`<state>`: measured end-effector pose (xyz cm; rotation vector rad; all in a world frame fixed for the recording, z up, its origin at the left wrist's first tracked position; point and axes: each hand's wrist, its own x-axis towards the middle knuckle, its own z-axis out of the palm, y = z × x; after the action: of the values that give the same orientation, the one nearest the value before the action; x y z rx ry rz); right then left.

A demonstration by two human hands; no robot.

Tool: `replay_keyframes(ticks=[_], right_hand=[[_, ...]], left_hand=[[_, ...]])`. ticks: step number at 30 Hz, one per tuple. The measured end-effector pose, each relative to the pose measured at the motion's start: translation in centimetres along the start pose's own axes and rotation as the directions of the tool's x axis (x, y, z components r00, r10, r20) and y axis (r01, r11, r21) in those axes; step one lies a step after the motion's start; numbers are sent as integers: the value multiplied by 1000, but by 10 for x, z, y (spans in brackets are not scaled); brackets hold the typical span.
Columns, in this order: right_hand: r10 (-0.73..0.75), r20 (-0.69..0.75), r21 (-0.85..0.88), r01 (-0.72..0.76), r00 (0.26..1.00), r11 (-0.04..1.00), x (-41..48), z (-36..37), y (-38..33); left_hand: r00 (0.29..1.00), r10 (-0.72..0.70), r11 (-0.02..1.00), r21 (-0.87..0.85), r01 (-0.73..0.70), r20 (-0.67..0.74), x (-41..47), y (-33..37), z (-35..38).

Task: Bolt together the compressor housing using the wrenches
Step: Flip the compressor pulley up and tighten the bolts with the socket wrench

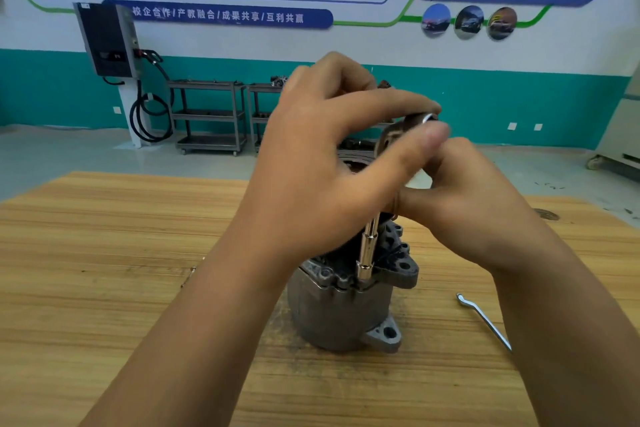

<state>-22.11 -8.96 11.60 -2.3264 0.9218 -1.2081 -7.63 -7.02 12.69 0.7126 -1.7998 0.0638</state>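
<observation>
Chrome wrench [366,253] stands on compressor housing [332,315] rim; left hand [311,166] and right hand [471,208] fingers grip its top.

left hand [322,156], right hand [478,204] gripping wrench [366,253], housing [332,315]

Left grip [322,163] and right grip [474,211] meet, fingers curled round the wrench [367,250].

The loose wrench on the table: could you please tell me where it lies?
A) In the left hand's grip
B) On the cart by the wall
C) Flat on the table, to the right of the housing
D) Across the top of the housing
C: the loose wrench lies flat on the table, right of the compressor housing and apart from it, while the left hand and right hand are both on the socket wrench.
</observation>
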Motion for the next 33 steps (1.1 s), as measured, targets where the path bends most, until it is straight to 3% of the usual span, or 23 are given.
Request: replay_keyframes(ticks=[3,14,19,23,25,28,33], right_hand=[[-11,19,20,11,1000,1000,0,3,-3],[-3,56,47,0,998,999,2,6,-1],[-17,32,36,16,999,999,2,8,-3],[-17,25,14,17,1000,1000,1,7,-4],[5,-18,18,-5,1000,1000,1,8,-3],[54,-84,-23,-56,995,998,2,6,2],[110,4,127,-109,994,986,4,2,8]], left_hand=[[995,-5,987,157,21,-98,-2,13,7],[960,-85,942,292,165,-266,-5,18,18],[961,-128,914,347,210,-245,-9,22,12],[972,-89,915,366,167,-219,-12,26,14],[977,-112,936,311,166,-183,-11,24,14],[968,-206,976,45,214,-145,-9,18,12],[943,-317,890,-376,259,-102,-8,-1,16]])
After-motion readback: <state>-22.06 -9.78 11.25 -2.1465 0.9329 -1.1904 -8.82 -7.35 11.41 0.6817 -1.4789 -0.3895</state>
